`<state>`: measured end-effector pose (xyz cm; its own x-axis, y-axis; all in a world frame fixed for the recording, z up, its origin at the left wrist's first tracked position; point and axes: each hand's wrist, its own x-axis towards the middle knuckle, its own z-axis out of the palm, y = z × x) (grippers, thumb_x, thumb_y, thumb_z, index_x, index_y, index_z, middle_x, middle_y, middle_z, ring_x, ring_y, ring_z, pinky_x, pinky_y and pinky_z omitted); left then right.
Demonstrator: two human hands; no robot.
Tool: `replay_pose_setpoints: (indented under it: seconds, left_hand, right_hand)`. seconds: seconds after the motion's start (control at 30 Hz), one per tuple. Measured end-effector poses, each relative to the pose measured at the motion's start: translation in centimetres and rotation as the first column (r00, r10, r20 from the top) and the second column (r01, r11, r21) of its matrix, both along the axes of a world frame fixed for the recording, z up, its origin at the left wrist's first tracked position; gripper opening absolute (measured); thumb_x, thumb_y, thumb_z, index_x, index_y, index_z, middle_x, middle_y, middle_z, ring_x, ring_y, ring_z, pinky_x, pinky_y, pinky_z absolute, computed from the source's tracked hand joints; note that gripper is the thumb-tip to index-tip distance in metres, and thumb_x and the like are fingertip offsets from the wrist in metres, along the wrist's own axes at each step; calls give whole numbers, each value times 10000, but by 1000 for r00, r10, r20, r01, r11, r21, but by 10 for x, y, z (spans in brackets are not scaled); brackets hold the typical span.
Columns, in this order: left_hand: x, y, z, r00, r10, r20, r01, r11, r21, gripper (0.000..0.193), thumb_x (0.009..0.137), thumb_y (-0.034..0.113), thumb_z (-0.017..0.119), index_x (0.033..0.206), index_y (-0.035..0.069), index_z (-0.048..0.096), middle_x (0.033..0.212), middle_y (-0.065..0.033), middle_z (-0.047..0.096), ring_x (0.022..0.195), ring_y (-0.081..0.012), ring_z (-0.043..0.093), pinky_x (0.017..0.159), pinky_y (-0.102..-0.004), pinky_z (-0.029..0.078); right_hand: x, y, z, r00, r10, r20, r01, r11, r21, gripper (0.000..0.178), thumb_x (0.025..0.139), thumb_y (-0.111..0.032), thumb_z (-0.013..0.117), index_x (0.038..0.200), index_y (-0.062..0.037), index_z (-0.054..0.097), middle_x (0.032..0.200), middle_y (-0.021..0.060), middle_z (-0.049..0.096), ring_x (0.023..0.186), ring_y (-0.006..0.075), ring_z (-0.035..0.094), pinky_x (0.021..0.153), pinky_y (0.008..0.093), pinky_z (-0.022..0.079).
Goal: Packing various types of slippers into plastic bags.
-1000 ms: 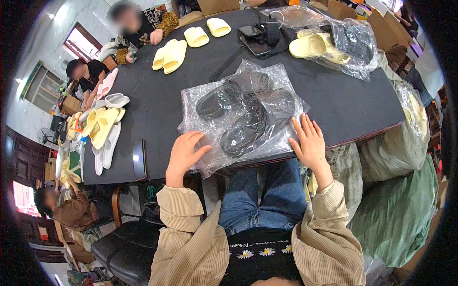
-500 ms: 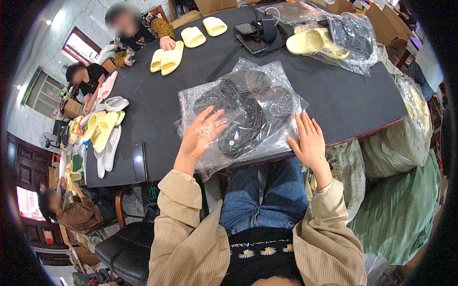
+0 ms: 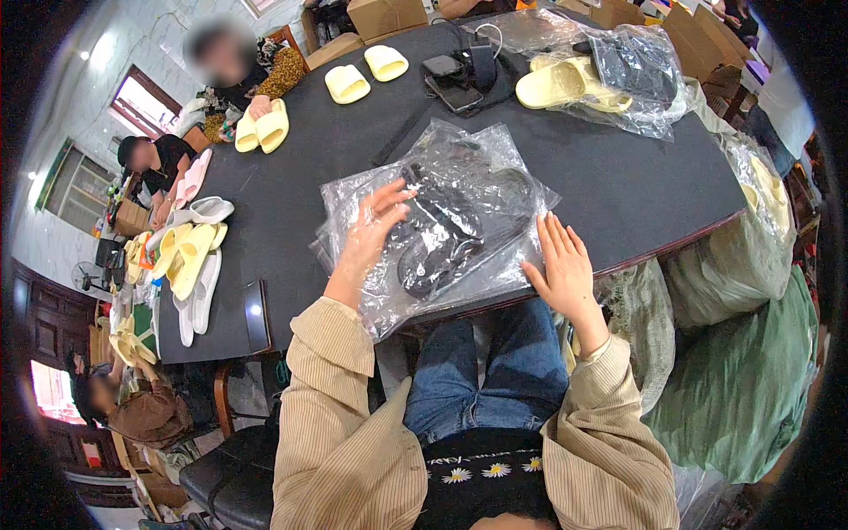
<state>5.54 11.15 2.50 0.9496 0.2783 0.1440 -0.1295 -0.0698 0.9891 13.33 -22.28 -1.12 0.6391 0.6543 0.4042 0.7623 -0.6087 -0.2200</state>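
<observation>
In front of me lie black slippers [image 3: 457, 219] in clear plastic bags [image 3: 517, 238], stacked loosely near the table's front edge. Glare on the plastic blurs some of their outlines. My left hand [image 3: 375, 228] rests against the left side of the bags, fingers loosely spread and gripping nothing. At their right edge lies my right hand [image 3: 564, 265], palm down with fingers stretched out.
Yellow slippers [image 3: 349, 84] and bagged slippers [image 3: 565, 84] stand on the far side of the dark table [image 3: 636, 190]. More pairs, yellow and white, line the left. A phone-like dark slab [image 3: 256, 315] lies front left; sacks [image 3: 733, 380] stand right. Co-workers sit left.
The bags have shifted slightly left and lie rearranged under my left hand, which has moved in over them. Across the table, a co-worker's hand has drawn a yellow pair leftward.
</observation>
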Motion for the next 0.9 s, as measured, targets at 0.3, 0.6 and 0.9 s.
replay_pose_setpoints:
  seconds: [0.3,0.6,0.9]
  left_hand:
    - [55,-17,-24,998,25,-50,32,484,874,518,736,403,783,1031,-6,665,1088,-207,644,1100,-378,571,957,-428,451]
    - [35,3,-14,996,-84,-11,51,493,869,248,765,229,725,864,8,676,945,-191,661,991,-405,587,855,-459,477]
    - [-111,76,45,943,85,-322,231,528,817,206,743,93,723,852,-47,619,1023,-207,653,1076,-388,568,902,-412,458]
  right_hand:
    - [-3,0,6,1000,-1,8,1,999,-45,677,928,-410,522,1476,-58,337,1513,134,374,1375,321,373,1133,441,264]
    - [-1,0,3,1000,-8,14,9,999,-51,604,943,-413,494,1430,-65,418,1448,111,467,1371,304,379,1131,441,264]
    - [-4,6,6,1000,-6,26,9,996,-90,564,930,-379,530,1385,-51,479,1441,119,476,1381,306,371,1137,441,247]
